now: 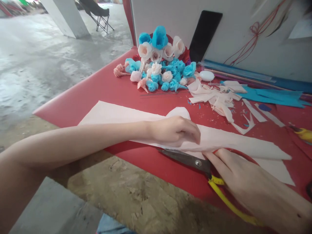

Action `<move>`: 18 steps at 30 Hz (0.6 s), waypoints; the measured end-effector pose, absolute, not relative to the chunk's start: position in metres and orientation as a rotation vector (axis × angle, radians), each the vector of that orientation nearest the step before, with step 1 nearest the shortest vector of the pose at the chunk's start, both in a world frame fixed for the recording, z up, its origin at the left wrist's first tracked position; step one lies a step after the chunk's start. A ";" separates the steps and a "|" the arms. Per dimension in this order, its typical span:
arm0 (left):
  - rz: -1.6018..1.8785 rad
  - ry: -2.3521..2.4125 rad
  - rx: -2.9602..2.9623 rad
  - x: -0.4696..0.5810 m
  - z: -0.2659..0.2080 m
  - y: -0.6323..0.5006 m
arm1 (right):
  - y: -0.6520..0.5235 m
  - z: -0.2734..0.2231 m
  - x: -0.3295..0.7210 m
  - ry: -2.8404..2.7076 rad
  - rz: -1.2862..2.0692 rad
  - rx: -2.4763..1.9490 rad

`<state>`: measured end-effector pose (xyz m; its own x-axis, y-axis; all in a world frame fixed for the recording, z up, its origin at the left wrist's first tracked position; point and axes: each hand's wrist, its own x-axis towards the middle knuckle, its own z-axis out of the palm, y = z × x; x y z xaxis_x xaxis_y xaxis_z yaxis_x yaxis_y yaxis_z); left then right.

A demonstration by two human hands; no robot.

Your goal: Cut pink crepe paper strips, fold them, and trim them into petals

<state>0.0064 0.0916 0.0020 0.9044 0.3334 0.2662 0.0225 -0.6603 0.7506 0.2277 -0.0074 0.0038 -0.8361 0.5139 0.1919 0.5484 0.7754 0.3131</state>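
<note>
A long folded strip of pale pink crepe paper (129,117) lies across the red tabletop. My left hand (176,130) rests on its middle, fingers curled down and closed on the paper; the fingertips are partly hidden. At the near edge of the strip are scissors (187,159) with dark blades, which look closed, and yellow handles. My right hand (240,174) is at the handles, closed around them as far as I can see, with fingertips touching the paper's near edge. Its palm side is hidden.
Blue, white and pink paper flowers (158,65) are heaped at the back, with thin wires (161,95) before them. Paper scraps (216,97) and a blue paper strip (270,96) lie back right. A yellow-handled tool (304,134) is at the right edge. A folding chair (98,13) stands beyond.
</note>
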 end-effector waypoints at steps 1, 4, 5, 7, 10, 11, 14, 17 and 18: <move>0.489 0.247 2.250 0.006 0.002 0.092 | -0.010 0.002 0.225 -2.852 -0.574 -0.910; 0.471 0.228 2.249 0.006 0.002 0.093 | -0.015 0.000 0.221 -2.841 -0.606 -0.976; 0.466 0.225 2.249 0.006 0.002 0.094 | -0.016 0.000 0.220 -2.855 -0.608 -0.971; 0.469 0.221 2.248 0.006 0.002 0.094 | -0.014 0.002 0.218 -2.878 -0.627 -0.945; 0.505 0.239 2.245 0.007 0.001 0.092 | -0.009 0.006 0.213 -2.881 -0.673 -0.911; 0.519 0.250 2.243 0.007 0.001 0.092 | -0.007 0.007 0.211 -2.879 -0.685 -0.893; 0.544 0.267 2.240 0.008 0.000 0.090 | -0.001 0.008 0.205 -2.854 -0.695 -0.867; 0.541 0.260 2.234 0.008 0.000 0.090 | 0.004 0.009 0.204 -2.831 -0.655 -0.812; 0.536 0.256 2.234 0.008 -0.001 0.090 | 0.005 0.009 0.204 -2.825 -0.631 -0.792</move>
